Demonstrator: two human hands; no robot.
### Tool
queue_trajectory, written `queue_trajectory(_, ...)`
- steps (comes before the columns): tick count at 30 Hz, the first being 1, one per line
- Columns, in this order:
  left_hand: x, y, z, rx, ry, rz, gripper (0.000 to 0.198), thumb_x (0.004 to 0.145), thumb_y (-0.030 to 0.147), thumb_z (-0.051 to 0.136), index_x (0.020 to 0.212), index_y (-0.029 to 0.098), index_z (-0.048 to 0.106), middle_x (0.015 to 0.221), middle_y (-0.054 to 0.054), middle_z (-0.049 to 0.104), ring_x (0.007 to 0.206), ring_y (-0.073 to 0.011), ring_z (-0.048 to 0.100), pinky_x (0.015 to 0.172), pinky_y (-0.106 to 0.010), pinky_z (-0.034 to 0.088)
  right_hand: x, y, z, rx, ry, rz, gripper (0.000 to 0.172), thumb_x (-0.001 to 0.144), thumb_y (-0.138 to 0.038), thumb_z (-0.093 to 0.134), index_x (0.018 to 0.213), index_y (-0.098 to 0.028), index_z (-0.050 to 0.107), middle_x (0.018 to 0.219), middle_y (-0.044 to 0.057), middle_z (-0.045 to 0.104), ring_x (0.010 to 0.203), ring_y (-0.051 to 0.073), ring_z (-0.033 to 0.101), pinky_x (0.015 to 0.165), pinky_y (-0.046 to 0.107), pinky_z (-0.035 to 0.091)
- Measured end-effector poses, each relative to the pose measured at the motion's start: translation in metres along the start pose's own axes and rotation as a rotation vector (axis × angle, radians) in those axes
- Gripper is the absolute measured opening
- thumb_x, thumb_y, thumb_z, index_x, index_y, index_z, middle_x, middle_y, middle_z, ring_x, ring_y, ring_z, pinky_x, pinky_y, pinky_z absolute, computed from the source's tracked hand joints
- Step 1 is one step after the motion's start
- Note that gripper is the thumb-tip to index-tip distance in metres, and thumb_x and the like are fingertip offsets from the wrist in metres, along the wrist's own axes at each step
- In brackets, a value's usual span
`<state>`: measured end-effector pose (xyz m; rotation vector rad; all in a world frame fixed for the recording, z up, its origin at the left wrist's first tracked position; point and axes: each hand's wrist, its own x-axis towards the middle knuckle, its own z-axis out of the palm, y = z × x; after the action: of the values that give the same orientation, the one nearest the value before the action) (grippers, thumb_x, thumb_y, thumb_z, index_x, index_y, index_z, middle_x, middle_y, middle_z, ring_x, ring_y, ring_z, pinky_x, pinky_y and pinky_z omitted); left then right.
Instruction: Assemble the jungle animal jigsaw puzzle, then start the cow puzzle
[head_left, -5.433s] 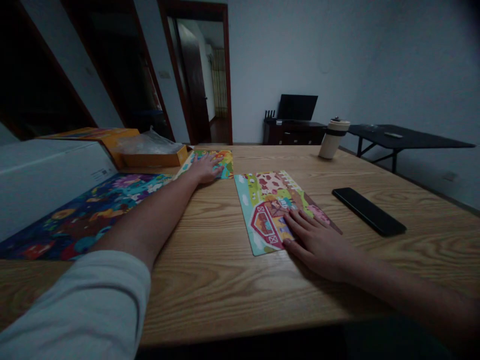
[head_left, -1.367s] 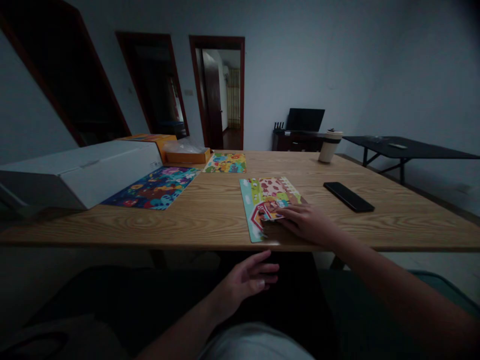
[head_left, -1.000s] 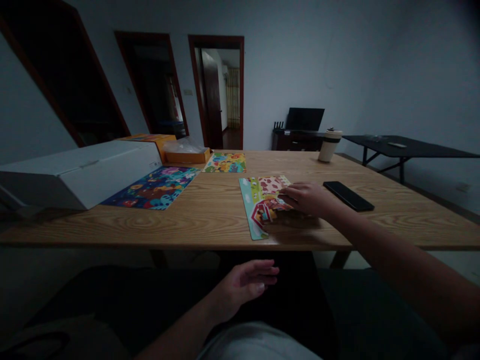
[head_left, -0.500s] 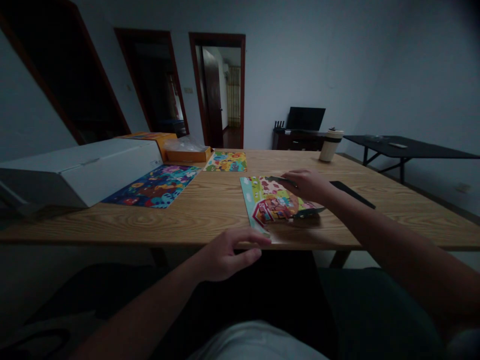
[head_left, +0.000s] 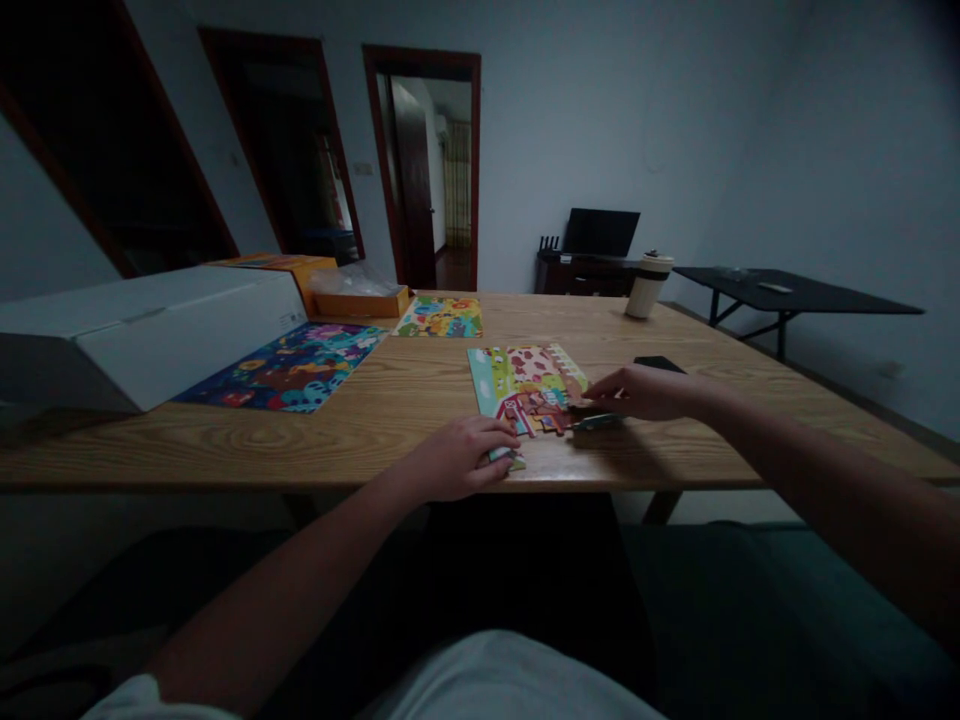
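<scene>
A colourful farm jigsaw puzzle (head_left: pixel 525 372) lies near the table's front edge, with a red barn in its lower part and an uneven, stepped lower right side. My left hand (head_left: pixel 461 458) rests with its fingers stretched over the puzzle's lower left corner. At the right side, my right hand (head_left: pixel 649 393) has thumb and fingers pinched together on a part of the puzzle. Beneath those fingers a puzzle piece (head_left: pixel 598 422) looks tilted up off the wood; how many pieces are joined there is too dark to tell.
On the left, a dark blue puzzle (head_left: pixel 289 368) lies beside a long white box (head_left: pixel 202 320). A yellow animal puzzle (head_left: pixel 441 316) and an orange tray (head_left: pixel 360 304) holding clear plastic are farther back. A cup (head_left: pixel 649 287) stands back right; a black flat object (head_left: pixel 658 364) lies behind my right hand.
My right hand has moved from the puzzle's upper right down to its right side, and that side lies flatter. My left hand has come forward onto the lower left corner.
</scene>
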<state>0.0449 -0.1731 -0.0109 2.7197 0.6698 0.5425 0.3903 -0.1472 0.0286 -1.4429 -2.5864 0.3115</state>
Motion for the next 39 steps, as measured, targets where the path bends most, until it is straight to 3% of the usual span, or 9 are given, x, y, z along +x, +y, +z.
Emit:
queue_trajectory(3, 0.0, -0.001, 0.0, -0.003, -0.014, 0.002, 0.03, 0.097, 0.033, 0.051, 0.12, 0.02, 0.067, 0.126, -0.009, 0.065, 0.117, -0.0235, 0.059, 0.103, -0.037, 0.042, -0.016, -0.01, 0.004, 0.101, -0.11, 0.043, 0.04, 0.097, -0.048, 0.048, 0.116, -0.026, 0.075, 0.1, 0.006, 0.077, 0.074, 0.02, 0.072, 0.063, 0.03, 0.057)
queue_trajectory(5, 0.0, -0.002, 0.001, -0.016, -0.005, 0.009, 0.03, 0.097, 0.033, 0.051, 0.118, 0.02, 0.067, 0.125, -0.009, 0.066, 0.117, -0.0234, 0.059, 0.103, -0.037, 0.043, -0.025, -0.012, 0.01, 0.058, -0.027, 0.02, 0.047, 0.095, -0.054, 0.051, 0.124, -0.024, 0.071, 0.117, 0.01, 0.073, 0.094, 0.026, 0.072, 0.08, 0.038, 0.059)
queue_trajectory(8, 0.0, -0.003, 0.002, -0.021, 0.005, 0.01, 0.029, 0.096, 0.034, 0.052, 0.118, 0.02, 0.067, 0.125, -0.009, 0.065, 0.116, -0.0239, 0.059, 0.102, -0.038, 0.043, -0.035, -0.01, 0.022, -0.091, 0.137, -0.062, 0.068, 0.084, -0.061, 0.064, 0.141, -0.024, 0.057, 0.146, 0.014, 0.052, 0.133, 0.036, 0.049, 0.107, 0.054, 0.043)
queue_trajectory(10, -0.001, -0.002, 0.002, -0.01, 0.004, 0.004, 0.029, 0.096, 0.034, 0.052, 0.118, 0.02, 0.067, 0.126, -0.009, 0.065, 0.117, -0.0241, 0.059, 0.103, -0.039, 0.042, -0.041, -0.008, 0.034, -0.125, 0.144, -0.079, 0.076, 0.083, -0.061, 0.065, 0.148, -0.025, 0.047, 0.155, 0.013, 0.04, 0.142, 0.037, 0.035, 0.112, 0.057, 0.036)
queue_trajectory(12, -0.001, -0.001, 0.001, 0.002, -0.005, -0.006, 0.03, 0.097, 0.033, 0.052, 0.118, 0.02, 0.067, 0.127, -0.01, 0.065, 0.118, -0.0243, 0.059, 0.103, -0.039, 0.042, -0.046, -0.009, 0.047, -0.118, 0.125, -0.075, 0.075, 0.087, -0.058, 0.062, 0.151, -0.025, 0.043, 0.157, 0.013, 0.036, 0.144, 0.035, 0.032, 0.114, 0.055, 0.035)
queue_trajectory(19, -0.001, 0.001, 0.002, -0.018, 0.005, -0.001, 0.028, 0.096, 0.033, 0.052, 0.116, 0.021, 0.068, 0.126, -0.009, 0.065, 0.118, -0.0238, 0.059, 0.103, -0.038, 0.042, -0.061, -0.028, 0.072, -0.08, 0.256, -0.069, 0.053, 0.096, -0.042, 0.054, 0.146, -0.023, 0.051, 0.148, 0.013, 0.05, 0.138, 0.03, 0.045, 0.111, 0.052, 0.04)
queue_trajectory(30, -0.001, -0.002, 0.003, 0.01, -0.009, -0.002, 0.027, 0.096, 0.03, 0.053, 0.117, 0.02, 0.067, 0.127, -0.009, 0.065, 0.118, -0.0235, 0.059, 0.104, -0.037, 0.041, -0.033, -0.017, 0.037, -0.112, 0.194, -0.127, 0.047, 0.093, -0.045, 0.058, 0.135, -0.025, 0.062, 0.135, 0.01, 0.063, 0.121, 0.029, 0.06, 0.102, 0.045, 0.05)
queue_trajectory(34, -0.001, -0.002, 0.003, 0.01, -0.012, -0.006, 0.027, 0.096, 0.03, 0.052, 0.117, 0.02, 0.067, 0.126, -0.009, 0.065, 0.119, -0.0239, 0.058, 0.104, -0.037, 0.041, -0.021, -0.011, 0.028, -0.072, 0.092, -0.049, 0.047, 0.089, -0.046, 0.063, 0.132, -0.027, 0.065, 0.111, 0.008, 0.074, 0.087, 0.022, 0.071, 0.076, 0.033, 0.057)
queue_trajectory(39, -0.001, -0.003, 0.004, 0.013, -0.001, -0.005, 0.027, 0.096, 0.03, 0.053, 0.116, 0.02, 0.067, 0.126, -0.009, 0.064, 0.117, -0.0237, 0.058, 0.103, -0.037, 0.042, -0.01, -0.014, 0.016, -0.015, -0.052, 0.059, 0.047, 0.086, -0.049, 0.064, 0.127, -0.025, 0.068, 0.079, 0.003, 0.074, 0.059, 0.015, 0.062, 0.054, 0.027, 0.047)
